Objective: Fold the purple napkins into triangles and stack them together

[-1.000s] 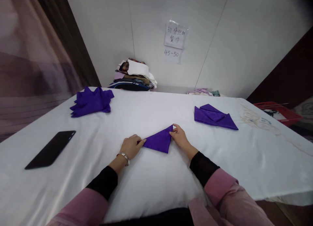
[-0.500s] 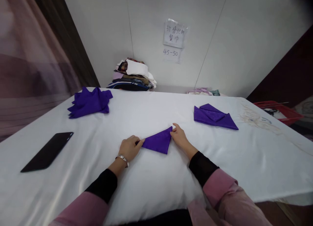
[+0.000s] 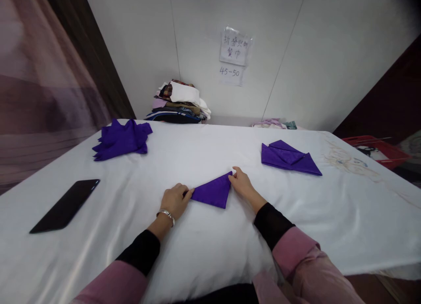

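Observation:
A purple cloth napkin (image 3: pixel 213 192), folded into a narrow triangle, lies on the white tablecloth (image 3: pixel 210 247) between my hands. My left hand (image 3: pixel 176 200) is closed on its pointed left end, thumb on top. At the wider right end, my right hand (image 3: pixel 241 182) pinches the upper corner between thumb and fingers. To the right lies another purple napkin (image 3: pixel 286 158), folded with raised points. A loose heap of purple napkins (image 3: pixel 123 139) rests at the far left of the table.
A dark flat tablet-like slab (image 3: pixel 66 206) lies on the left. Folded clothes (image 3: pixel 180 103) are stacked behind the table's far edge, against the wall. A red basket (image 3: pixel 378 150) stands beyond the right edge. Handwritten paper signs (image 3: pixel 234 47) hang on the wall.
Both hands keep their hold on the napkin, which looks the same. The whole view has shifted very slightly.

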`<state>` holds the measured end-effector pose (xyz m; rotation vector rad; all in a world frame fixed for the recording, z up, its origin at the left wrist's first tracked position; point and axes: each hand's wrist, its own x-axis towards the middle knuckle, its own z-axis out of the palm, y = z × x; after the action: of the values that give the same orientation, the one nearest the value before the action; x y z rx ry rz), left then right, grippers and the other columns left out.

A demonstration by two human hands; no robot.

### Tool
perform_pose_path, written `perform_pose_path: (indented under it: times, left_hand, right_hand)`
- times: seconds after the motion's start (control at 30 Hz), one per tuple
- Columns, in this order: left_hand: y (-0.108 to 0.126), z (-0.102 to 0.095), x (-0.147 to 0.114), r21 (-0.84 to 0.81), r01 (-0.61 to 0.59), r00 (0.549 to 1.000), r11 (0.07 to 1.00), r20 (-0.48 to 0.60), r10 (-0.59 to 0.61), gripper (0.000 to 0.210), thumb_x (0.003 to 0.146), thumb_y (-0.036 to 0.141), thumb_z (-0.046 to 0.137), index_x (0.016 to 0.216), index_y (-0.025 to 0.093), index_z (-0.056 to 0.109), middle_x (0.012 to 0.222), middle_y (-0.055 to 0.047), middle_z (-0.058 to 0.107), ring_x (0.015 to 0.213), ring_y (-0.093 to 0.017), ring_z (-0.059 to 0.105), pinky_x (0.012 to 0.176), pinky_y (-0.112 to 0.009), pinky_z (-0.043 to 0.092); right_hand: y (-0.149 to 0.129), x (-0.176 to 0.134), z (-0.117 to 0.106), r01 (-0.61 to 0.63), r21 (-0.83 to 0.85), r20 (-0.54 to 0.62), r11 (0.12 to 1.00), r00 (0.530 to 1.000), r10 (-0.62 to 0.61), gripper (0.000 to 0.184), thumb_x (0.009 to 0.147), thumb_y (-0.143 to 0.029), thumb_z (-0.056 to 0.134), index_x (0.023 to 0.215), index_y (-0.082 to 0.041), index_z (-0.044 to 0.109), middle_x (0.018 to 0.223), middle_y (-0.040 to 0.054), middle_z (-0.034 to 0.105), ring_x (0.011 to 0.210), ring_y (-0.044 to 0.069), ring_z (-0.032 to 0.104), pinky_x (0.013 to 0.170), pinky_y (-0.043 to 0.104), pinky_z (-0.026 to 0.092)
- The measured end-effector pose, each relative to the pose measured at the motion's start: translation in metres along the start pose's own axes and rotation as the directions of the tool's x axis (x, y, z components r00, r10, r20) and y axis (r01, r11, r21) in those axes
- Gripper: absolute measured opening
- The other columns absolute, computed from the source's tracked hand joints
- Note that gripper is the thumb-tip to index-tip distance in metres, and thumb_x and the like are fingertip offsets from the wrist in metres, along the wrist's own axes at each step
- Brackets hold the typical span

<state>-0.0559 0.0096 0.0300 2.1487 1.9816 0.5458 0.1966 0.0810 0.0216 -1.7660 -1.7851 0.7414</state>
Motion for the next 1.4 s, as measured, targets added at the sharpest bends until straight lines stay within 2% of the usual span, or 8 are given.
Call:
perform_pose_path:
  times: [0.13, 0.33, 0.47, 0.67, 0.87, 1.17, 1.3, 1.4]
  left_hand:
    - [0.000, -0.001, 0.000, -0.003, 0.002, 1.000, 1.000, 0.007, -0.002, 0.031, 0.087, 0.039, 0.041, 0.068, 0.020, 0.057, 0.077, -0.001, 0.059, 0.071, -0.014, 0.055, 0.067, -0.028, 0.038]
    - [-0.002, 0.000, 0.000, 0.012, -0.014, 1.000, 1.000, 0.001, 0.014, 0.032, 0.087, 0.039, 0.039, 0.069, 0.020, 0.057, 0.076, -0.001, 0.059, 0.071, -0.014, 0.055, 0.069, -0.029, 0.038]
    - [-0.001, 0.000, 0.000, 0.012, -0.018, 1.000, 1.000, 0.000, 0.018, 0.032, 0.087, 0.038, 0.039, 0.067, 0.020, 0.056, 0.075, -0.001, 0.058, 0.072, -0.015, 0.056, 0.068, -0.029, 0.038]
    - [-0.001, 0.000, 0.000, 0.000, 0.001, 1.000, 1.000, 0.005, -0.001, 0.034, 0.088, 0.041, 0.037, 0.067, 0.021, 0.056, 0.075, 0.000, 0.059, 0.072, -0.015, 0.056, 0.067, -0.028, 0.037]
    - [-0.001, -0.001, 0.000, 0.039, -0.006, 1.000, 0.999, 0.003, 0.006, 0.037, 0.089, 0.039, 0.033, 0.066, 0.020, 0.055, 0.074, -0.002, 0.059, 0.072, -0.015, 0.056, 0.066, -0.029, 0.038]
    - [-0.004, -0.001, -0.003, 0.091, 0.056, 0.998, 0.994, -0.032, -0.053, 0.030, 0.086, 0.037, 0.040, 0.068, 0.020, 0.056, 0.077, -0.002, 0.061, 0.077, -0.017, 0.057, 0.070, -0.031, 0.039]
    - [-0.005, 0.000, -0.004, 0.079, 0.088, 0.996, 0.993, -0.039, -0.085, 0.025, 0.084, 0.036, 0.043, 0.069, 0.020, 0.056, 0.079, -0.003, 0.061, 0.079, -0.018, 0.058, 0.071, -0.033, 0.039]
    - [-0.009, 0.001, -0.005, 0.031, 0.130, 0.991, 0.991, -0.044, -0.129, 0.020, 0.082, 0.033, 0.046, 0.073, 0.020, 0.058, 0.082, -0.002, 0.062, 0.078, -0.018, 0.059, 0.072, -0.032, 0.041]
  right_hand:
    - [0.002, 0.006, -0.004, -0.003, 0.006, -0.044, 1.000, 0.999, 0.003, 0.048, 0.081, -0.044, 0.049, 0.121, -0.017, 0.049, 0.072, 0.0014, 0.061, 0.072, 0.019, 0.057, 0.063, 0.028, 0.039]
    - [0.004, 0.021, -0.006, -0.035, 0.109, -0.038, 0.993, 0.999, 0.039, 0.049, 0.080, -0.051, 0.049, 0.116, -0.017, 0.052, 0.076, 0.0030, 0.061, 0.072, 0.019, 0.058, 0.065, 0.028, 0.042]
    - [0.005, 0.029, -0.002, -0.014, 0.097, 0.013, 0.995, 1.000, 0.013, 0.040, 0.080, -0.040, 0.051, 0.113, -0.018, 0.055, 0.073, 0.0017, 0.061, 0.069, 0.017, 0.057, 0.065, 0.027, 0.042]
    - [0.011, 0.031, -0.001, 0.140, 0.153, -0.005, 0.978, 0.990, -0.141, 0.032, 0.080, -0.027, 0.047, 0.111, -0.019, 0.056, 0.063, -0.0035, 0.056, 0.062, 0.014, 0.054, 0.062, 0.025, 0.040]
    - [0.013, 0.026, -0.002, 0.200, -0.108, 0.013, 0.974, 0.980, -0.199, 0.034, 0.084, -0.025, 0.045, 0.117, -0.024, 0.053, 0.073, 0.0000, 0.062, 0.071, 0.017, 0.056, 0.066, 0.027, 0.037]
    - [0.008, 0.020, -0.001, 0.169, -0.388, 0.020, 0.906, 0.984, -0.175, 0.037, 0.088, -0.033, 0.044, 0.123, -0.023, 0.049, 0.091, 0.0075, 0.067, 0.085, 0.023, 0.059, 0.069, 0.029, 0.037]
    - [0.007, 0.019, -0.002, 0.138, -0.434, 0.005, 0.890, 0.988, -0.151, 0.034, 0.088, -0.038, 0.043, 0.116, -0.022, 0.052, 0.090, 0.0070, 0.067, 0.084, 0.022, 0.060, 0.064, 0.028, 0.035]
    - [0.007, 0.017, -0.003, 0.148, -0.438, 0.002, 0.887, 0.987, -0.163, 0.026, 0.089, -0.039, 0.042, 0.101, -0.023, 0.059, 0.087, 0.0060, 0.067, 0.079, 0.020, 0.059, 0.062, 0.027, 0.033]
